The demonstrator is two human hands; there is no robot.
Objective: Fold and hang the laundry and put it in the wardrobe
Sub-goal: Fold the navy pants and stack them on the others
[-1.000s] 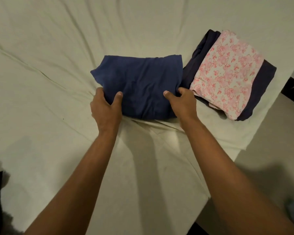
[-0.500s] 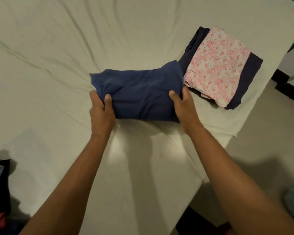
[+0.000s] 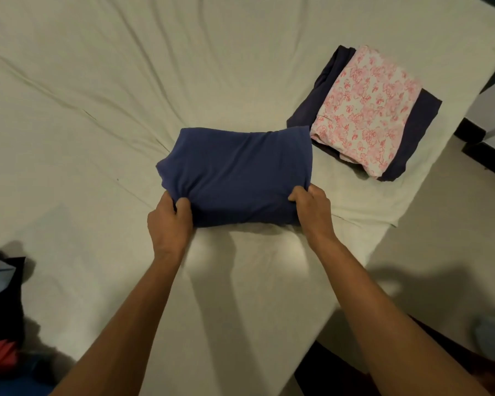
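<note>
The blue garment (image 3: 235, 175) lies folded into a thick rectangle on the bed (image 3: 97, 110), a little right of its middle and close to the near edge. The left hand (image 3: 169, 224) pinches its near left corner, fingers (image 3: 183, 205) curled into the cloth and bunching it slightly. The right hand (image 3: 312, 212) grips the near right corner the same way, fingers tucked round the fold.

Just beyond, to the far right, sits a small stack: a pink floral piece (image 3: 366, 110) on top of a dark navy piece (image 3: 412, 132). The blue garment's far right corner nearly touches that stack. At the near left edge of the bed, a heap of unfolded clothes (image 3: 0, 304) waits, dark and red among them.

To my eye the fold is done and the bundle is about to be carried over. It would go best lifted with both corners level, so the layers don't slide apart, then laid squarely on the floral piece with edges aligned. The bunched left corner could use smoothing once it is down.
</note>
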